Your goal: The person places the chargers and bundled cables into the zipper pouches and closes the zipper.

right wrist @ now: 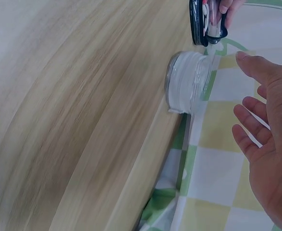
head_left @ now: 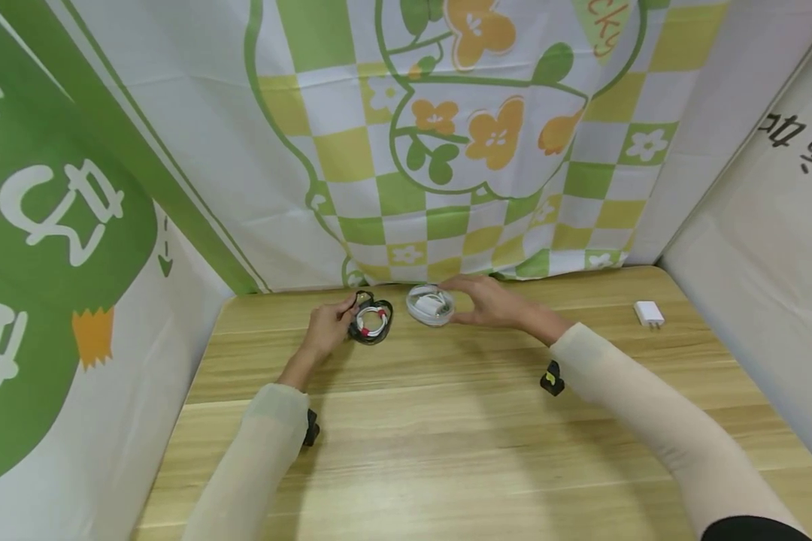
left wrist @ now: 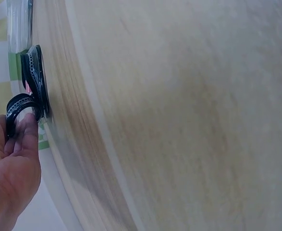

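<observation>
At the back of the table, my left hand (head_left: 329, 327) pinches the raised flap of a small zip case (left wrist: 37, 79) with black edging and clear sides. Inside the case lies a coiled white cable (head_left: 374, 321) with red bands. Just right of it sits a clear round container (right wrist: 186, 82) holding a white plug and cable. My right hand (right wrist: 270, 120) hovers beside this container, its thumb and fingers spread apart with nothing between them. In the head view its fingertips reach the container's right edge.
A white charger plug (head_left: 649, 313) with prongs lies at the right of the wooden table (head_left: 406, 451). A printed green and white cloth (head_left: 406, 150) hangs along the table's back edge, with more cloth walls at both sides.
</observation>
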Tool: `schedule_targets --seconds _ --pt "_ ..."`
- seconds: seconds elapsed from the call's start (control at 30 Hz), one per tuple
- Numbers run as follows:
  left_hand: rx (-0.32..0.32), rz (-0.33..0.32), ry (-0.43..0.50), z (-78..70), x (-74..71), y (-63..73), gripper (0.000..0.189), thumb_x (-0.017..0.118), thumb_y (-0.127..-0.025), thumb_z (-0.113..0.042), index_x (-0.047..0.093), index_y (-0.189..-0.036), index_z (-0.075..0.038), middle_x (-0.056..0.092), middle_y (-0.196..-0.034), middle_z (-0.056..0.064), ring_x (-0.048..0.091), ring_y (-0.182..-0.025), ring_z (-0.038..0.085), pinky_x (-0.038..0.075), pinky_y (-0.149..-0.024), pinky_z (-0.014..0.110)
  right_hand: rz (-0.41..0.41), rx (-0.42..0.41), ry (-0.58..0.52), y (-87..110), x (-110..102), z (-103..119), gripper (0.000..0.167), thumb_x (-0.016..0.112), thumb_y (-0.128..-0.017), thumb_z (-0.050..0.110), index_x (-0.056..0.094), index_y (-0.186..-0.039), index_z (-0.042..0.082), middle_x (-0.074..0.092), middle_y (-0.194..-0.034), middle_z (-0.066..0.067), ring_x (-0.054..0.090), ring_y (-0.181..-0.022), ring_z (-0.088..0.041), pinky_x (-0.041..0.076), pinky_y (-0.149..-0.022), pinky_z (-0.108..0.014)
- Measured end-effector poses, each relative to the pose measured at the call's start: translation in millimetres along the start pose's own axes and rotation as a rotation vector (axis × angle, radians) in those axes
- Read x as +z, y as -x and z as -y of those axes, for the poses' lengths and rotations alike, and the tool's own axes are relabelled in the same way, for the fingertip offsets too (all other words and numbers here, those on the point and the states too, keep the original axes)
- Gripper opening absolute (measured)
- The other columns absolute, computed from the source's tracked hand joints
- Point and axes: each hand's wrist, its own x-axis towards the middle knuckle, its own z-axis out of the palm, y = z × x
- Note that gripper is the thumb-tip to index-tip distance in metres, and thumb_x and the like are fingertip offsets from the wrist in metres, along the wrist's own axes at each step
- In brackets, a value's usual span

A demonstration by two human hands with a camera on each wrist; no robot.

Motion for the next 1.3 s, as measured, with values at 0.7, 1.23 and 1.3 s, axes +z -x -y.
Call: schedule_targets --seconds 0.7,1.23,1.3 --pt "0.024 -0.002 0.003 0.3 1.4 2.0 0.037 0.062 -0.106 -0.008 0.062 -0.143 0.001 0.068 -0.132 0.019 0.069 -0.12 0.032 0.058 -0.088 0.039 -0.031 0.054 0.016 34.5 -18 -19 0.068 0.089 -0.087 0.017 0.06 -0.144 -0.005 0.063 -0.143 -0.027 0.06 -0.132 -0.045 0.047 -0.113 -0.057" --pt "0.013 -0.002 -0.002 -0.2 0.8 3.4 0.037 0.062 -0.107 -0.01 0.061 -0.143 -0.001 0.067 -0.134 0.018 0.069 -0.121 0.03 0.057 -0.083 0.031 -0.068 0.064 0.02 59.9 -32 -30 0.069 0.09 -0.085 0.015 0.06 -0.145 -0.004 0.063 -0.143 -0.027 0.06 -0.131 -0.047 0.048 -0.11 -0.059" --pt "0.01 0.003 0.0 0.5 0.9 3.5 0.037 0.062 -0.107 -0.01 0.061 -0.144 -0.001 0.067 -0.134 0.018 0.07 -0.12 0.031 0.056 -0.08 0.028 -0.07 0.069 0.018 63.1 -33 -32 0.07 0.09 -0.086 0.017 0.06 -0.145 -0.003 0.063 -0.143 -0.026 0.061 -0.131 -0.046 0.049 -0.11 -0.059"
